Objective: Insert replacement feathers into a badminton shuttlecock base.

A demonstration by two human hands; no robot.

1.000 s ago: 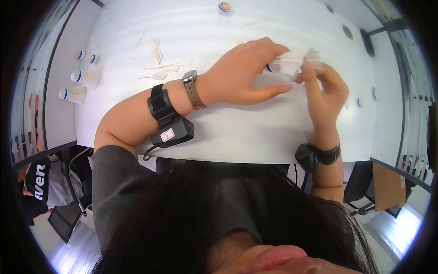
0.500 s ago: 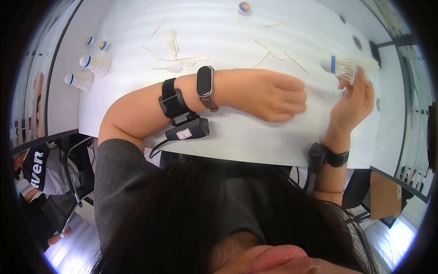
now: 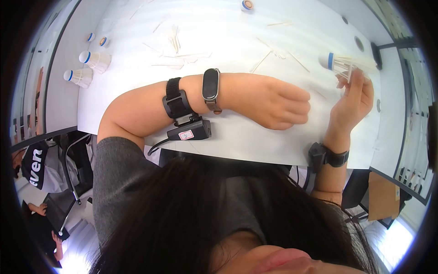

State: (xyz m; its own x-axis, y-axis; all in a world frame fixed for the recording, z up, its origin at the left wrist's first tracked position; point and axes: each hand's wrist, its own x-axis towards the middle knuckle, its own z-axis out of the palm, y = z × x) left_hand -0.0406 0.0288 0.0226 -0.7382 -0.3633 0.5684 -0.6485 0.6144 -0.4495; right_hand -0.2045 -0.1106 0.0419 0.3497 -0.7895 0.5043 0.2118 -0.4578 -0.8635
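Note:
At the right, my right hand (image 3: 353, 102) is closed on a shuttlecock (image 3: 340, 64), its fingers around the open end. This shuttlecock lies sideways with its white cork and blue band to the left, and bare quills show on the side near my fingers. My left hand (image 3: 287, 107), palm down, is in the middle right of the table, apart from the shuttlecock. Its fingers are curled under, so the fingertips and anything in them are hidden. Between the hands lies a thin feather piece (image 3: 318, 92), faint on the white surface.
Two shuttlecocks (image 3: 96, 61) stand at the left, with two bare corks (image 3: 104, 41) behind them. Another cork (image 3: 247, 5) is at the far edge. Loose feather pieces (image 3: 175, 57) lie across the white table (image 3: 228, 41). A black device (image 3: 189, 129) is strapped to my left forearm.
My left hand has shifted slightly right and nearer to me. The shuttlecock in my right hand has tilted a little, with its cork end moving slightly left.

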